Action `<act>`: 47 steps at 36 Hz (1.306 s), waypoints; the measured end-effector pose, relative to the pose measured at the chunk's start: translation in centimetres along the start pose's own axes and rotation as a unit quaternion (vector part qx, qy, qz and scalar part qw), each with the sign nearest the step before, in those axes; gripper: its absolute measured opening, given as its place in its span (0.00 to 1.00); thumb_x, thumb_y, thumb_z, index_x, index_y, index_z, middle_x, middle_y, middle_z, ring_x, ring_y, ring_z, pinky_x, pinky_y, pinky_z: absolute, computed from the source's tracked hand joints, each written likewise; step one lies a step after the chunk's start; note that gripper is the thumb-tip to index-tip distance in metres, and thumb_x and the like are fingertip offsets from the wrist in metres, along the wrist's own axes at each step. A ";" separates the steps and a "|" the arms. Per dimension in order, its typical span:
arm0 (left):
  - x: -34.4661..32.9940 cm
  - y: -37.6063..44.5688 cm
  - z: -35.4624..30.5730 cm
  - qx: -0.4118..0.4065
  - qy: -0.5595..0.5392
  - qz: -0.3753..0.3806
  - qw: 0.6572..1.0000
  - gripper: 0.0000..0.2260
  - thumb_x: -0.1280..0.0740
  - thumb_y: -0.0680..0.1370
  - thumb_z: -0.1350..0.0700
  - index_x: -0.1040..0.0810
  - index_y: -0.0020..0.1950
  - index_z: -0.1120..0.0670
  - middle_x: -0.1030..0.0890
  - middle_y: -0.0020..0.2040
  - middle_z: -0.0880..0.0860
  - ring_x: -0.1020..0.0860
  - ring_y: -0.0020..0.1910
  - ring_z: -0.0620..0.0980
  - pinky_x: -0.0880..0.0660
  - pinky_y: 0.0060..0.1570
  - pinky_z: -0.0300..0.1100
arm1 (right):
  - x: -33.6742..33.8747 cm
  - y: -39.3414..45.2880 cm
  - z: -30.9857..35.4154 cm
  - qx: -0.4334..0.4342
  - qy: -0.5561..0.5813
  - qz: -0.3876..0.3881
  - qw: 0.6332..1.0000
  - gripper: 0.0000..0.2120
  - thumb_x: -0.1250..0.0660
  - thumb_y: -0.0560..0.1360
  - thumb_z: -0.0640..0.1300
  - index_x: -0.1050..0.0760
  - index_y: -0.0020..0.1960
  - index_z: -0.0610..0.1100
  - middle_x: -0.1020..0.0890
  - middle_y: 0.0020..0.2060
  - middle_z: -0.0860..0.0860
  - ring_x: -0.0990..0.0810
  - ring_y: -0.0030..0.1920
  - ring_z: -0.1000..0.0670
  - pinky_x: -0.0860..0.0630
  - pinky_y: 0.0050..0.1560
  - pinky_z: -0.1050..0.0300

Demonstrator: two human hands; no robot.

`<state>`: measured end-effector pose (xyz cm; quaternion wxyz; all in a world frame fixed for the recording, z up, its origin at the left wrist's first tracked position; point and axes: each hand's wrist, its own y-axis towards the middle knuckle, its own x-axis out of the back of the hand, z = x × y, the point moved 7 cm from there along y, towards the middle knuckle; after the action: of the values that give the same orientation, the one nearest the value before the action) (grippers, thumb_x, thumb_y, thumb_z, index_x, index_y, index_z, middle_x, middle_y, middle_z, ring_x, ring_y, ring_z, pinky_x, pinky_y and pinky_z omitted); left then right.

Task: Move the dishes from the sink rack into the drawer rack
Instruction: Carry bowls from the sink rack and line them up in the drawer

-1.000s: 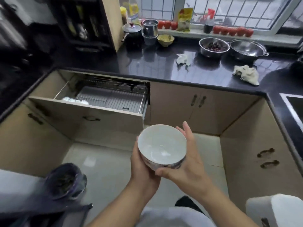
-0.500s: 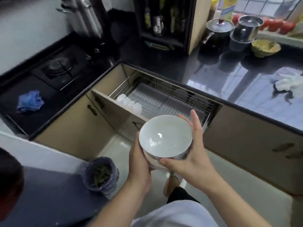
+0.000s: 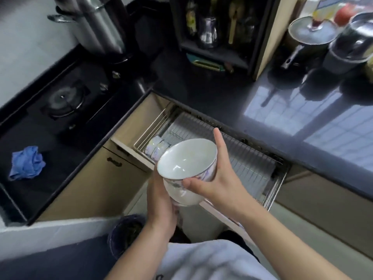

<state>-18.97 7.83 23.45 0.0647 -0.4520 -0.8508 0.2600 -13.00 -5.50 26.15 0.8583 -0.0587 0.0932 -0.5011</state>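
bowl (image 3: 186,158) held between the fingers: white inside, purple-blue floral outside | cloth (image 3: 26,163) far left of the fingers: blue | drawer front (image 3: 129,136) left of the fingers: beige | countertop (image 3: 201,89) beyond the fingers: black

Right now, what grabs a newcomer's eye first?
The white bowl, centre frame, tilted, gripped by both hands: left hand beneath, right hand round its side. Behind it, the open drawer rack with small bowls at its left end. A blue cloth lies far left.
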 end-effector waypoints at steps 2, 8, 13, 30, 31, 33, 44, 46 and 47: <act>-0.4 1.9 -0.5 -0.001 0.014 0.014 1.000 0.17 0.40 0.83 0.46 0.18 0.62 0.53 0.14 0.56 0.59 0.16 0.56 0.62 0.24 0.59 0.67 | 0.0 1.6 -0.3 -0.004 -0.007 -0.009 1.000 0.63 0.16 0.62 0.54 0.60 0.77 0.73 0.34 0.76 0.59 0.33 0.75 0.58 0.34 0.76 0.47; -1.6 9.5 -0.8 0.066 0.058 0.127 0.988 0.21 0.38 0.80 0.41 0.19 0.65 0.53 0.15 0.57 0.59 0.16 0.56 0.59 0.20 0.53 0.54 | 1.2 6.4 -1.5 -0.043 -0.041 -0.104 0.993 0.63 0.16 0.61 0.49 0.58 0.76 0.73 0.35 0.73 0.63 0.33 0.73 0.60 0.33 0.75 0.53; 1.4 18.5 -0.2 0.211 0.085 0.116 0.967 0.24 0.39 0.78 0.33 0.16 0.59 0.48 0.15 0.57 0.59 0.17 0.56 0.63 0.19 0.50 0.65 | 3.2 8.6 -4.0 -0.092 -0.051 -0.222 0.969 0.64 0.15 0.62 0.43 0.56 0.80 0.62 0.34 0.72 0.66 0.32 0.71 0.66 0.32 0.65 0.72; 9.0 34.6 3.8 0.239 0.128 0.005 0.963 0.22 0.40 0.81 0.34 0.21 0.65 0.47 0.17 0.61 0.57 0.20 0.60 0.65 0.25 0.50 0.78 | 2.2 16.7 -30.0 -0.275 -0.324 -0.064 0.903 0.62 0.18 0.63 0.55 0.58 0.82 0.49 0.51 0.82 0.50 0.48 0.81 0.44 0.43 0.79 0.50; 8.7 34.8 4.3 0.242 0.136 0.010 0.961 0.23 0.40 0.81 0.34 0.21 0.65 0.47 0.16 0.60 0.57 0.20 0.60 0.65 0.25 0.50 0.77 | 1.4 17.7 -31.1 -0.268 -0.339 -0.053 0.900 0.62 0.19 0.63 0.56 0.58 0.82 0.50 0.50 0.81 0.50 0.45 0.80 0.42 0.41 0.78 0.47; 8.4 35.4 5.2 0.248 0.140 0.007 0.959 0.23 0.41 0.81 0.34 0.21 0.66 0.47 0.16 0.60 0.57 0.19 0.59 0.64 0.24 0.49 0.76 | 0.1 19.6 -32.8 -0.255 -0.360 -0.041 0.897 0.61 0.19 0.63 0.58 0.57 0.81 0.50 0.48 0.80 0.50 0.41 0.77 0.40 0.36 0.76 0.45; 8.4 36.6 6.8 0.269 0.104 -0.004 0.957 0.23 0.41 0.82 0.36 0.19 0.65 0.50 0.16 0.59 0.58 0.18 0.58 0.63 0.21 0.45 0.70 | -2.8 24.8 -36.9 -0.238 -0.379 -0.041 0.894 0.60 0.19 0.64 0.53 0.56 0.81 0.48 0.49 0.79 0.49 0.40 0.75 0.37 0.37 0.76 0.44; 8.7 36.8 6.7 0.266 0.102 -0.004 0.959 0.23 0.40 0.81 0.36 0.19 0.65 0.50 0.16 0.60 0.58 0.18 0.58 0.63 0.21 0.45 0.70 | -3.3 25.0 -37.0 -0.230 -0.385 -0.047 0.892 0.60 0.18 0.65 0.53 0.56 0.81 0.48 0.49 0.79 0.48 0.41 0.76 0.37 0.38 0.76 0.44; 9.0 36.9 6.5 0.263 0.101 -0.009 0.960 0.23 0.40 0.81 0.36 0.19 0.65 0.50 0.16 0.60 0.58 0.18 0.59 0.63 0.21 0.45 0.70 | -3.5 25.1 -37.1 -0.228 -0.389 -0.051 0.891 0.60 0.18 0.65 0.53 0.56 0.82 0.47 0.49 0.79 0.48 0.41 0.76 0.37 0.39 0.77 0.44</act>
<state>0.72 29.36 -1.78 0.2691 -0.4352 -0.7457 0.4268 -1.46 9.59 -14.57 0.7623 -0.4473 -0.1396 -0.4465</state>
